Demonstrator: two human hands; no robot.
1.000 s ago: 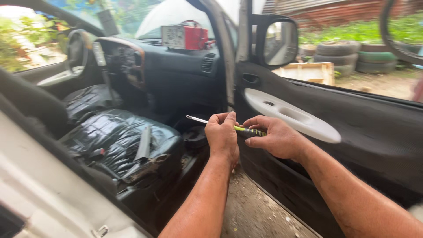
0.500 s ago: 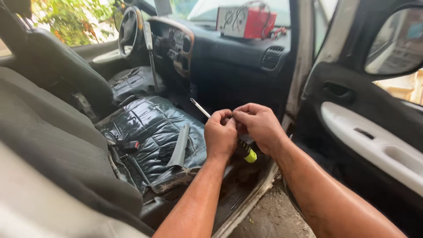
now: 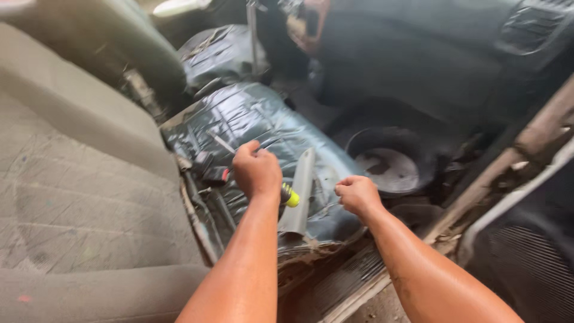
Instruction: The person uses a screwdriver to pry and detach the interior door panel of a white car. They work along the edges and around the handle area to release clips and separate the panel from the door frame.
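Fingers of the left hand (image 3: 257, 172) are closed around a screwdriver (image 3: 289, 197); its long axis runs from the yellow handle end at frame centre up-left to the metal shaft. Right hand (image 3: 357, 195) is a loose empty fist just right of the handle, near a grey trim strip (image 3: 299, 194).

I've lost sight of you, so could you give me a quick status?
Left hand gripping screwdriver over seat. Right hand fisted, empty. Grey trim strip between hands.
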